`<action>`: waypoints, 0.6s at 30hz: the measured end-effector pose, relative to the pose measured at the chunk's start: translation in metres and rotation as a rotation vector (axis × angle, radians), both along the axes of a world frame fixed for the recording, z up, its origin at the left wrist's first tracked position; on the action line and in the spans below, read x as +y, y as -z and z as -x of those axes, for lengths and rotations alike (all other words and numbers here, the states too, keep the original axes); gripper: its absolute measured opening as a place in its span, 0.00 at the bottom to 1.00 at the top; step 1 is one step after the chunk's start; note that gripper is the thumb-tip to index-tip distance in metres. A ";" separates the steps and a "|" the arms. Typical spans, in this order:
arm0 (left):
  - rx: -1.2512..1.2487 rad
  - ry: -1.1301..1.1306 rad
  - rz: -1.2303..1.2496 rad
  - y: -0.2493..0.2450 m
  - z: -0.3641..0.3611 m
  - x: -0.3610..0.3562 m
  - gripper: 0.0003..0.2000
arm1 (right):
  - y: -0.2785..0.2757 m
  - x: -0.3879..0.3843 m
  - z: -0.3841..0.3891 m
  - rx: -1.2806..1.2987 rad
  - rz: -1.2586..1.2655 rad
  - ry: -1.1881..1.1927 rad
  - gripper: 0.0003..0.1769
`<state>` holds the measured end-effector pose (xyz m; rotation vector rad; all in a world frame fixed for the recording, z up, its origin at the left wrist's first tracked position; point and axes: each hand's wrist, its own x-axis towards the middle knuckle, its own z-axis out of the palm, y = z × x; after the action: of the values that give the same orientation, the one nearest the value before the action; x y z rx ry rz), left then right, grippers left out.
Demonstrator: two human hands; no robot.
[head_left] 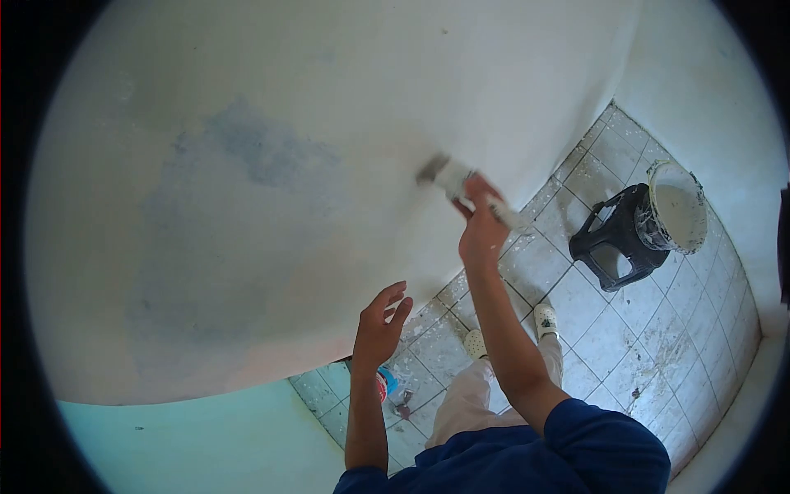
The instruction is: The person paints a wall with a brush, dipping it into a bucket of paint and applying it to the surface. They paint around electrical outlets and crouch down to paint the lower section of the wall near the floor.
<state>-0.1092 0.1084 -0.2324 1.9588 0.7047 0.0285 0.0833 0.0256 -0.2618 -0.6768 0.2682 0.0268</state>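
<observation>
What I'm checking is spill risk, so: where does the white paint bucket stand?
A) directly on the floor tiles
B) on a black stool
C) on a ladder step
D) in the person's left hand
B: the white bucket rests on top of the black stool, which stands on the tiled floor. The left hand is open and empty, and the right hand holds a brush.

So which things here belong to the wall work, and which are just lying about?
In hand: brush in the right hand, against the white wall; paint bucket on the black stool.
Lying about: small red-and-blue item on the tiled floor, below the empty left hand.
</observation>
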 end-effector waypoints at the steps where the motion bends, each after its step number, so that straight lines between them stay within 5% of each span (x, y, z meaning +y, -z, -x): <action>1: -0.011 0.004 0.000 -0.001 0.000 0.001 0.19 | -0.034 -0.006 0.000 -0.069 -0.057 0.019 0.16; 4: -0.016 -0.004 0.001 -0.002 -0.001 0.004 0.20 | -0.073 -0.013 0.016 -0.149 -0.089 -0.010 0.14; 11: -0.010 0.003 -0.008 0.007 0.009 0.007 0.17 | 0.188 0.014 0.064 0.333 0.271 -0.137 0.18; 14: 0.005 0.014 -0.013 0.004 0.015 0.013 0.20 | 0.162 0.011 0.058 0.308 0.223 -0.096 0.18; 18: -0.014 -0.013 0.008 -0.005 0.014 0.014 0.20 | -0.014 0.012 0.046 0.051 0.029 -0.064 0.17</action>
<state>-0.1232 0.1220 -0.2270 1.9450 0.7071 0.0475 0.0371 0.0378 -0.2481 -0.7137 0.2961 0.1013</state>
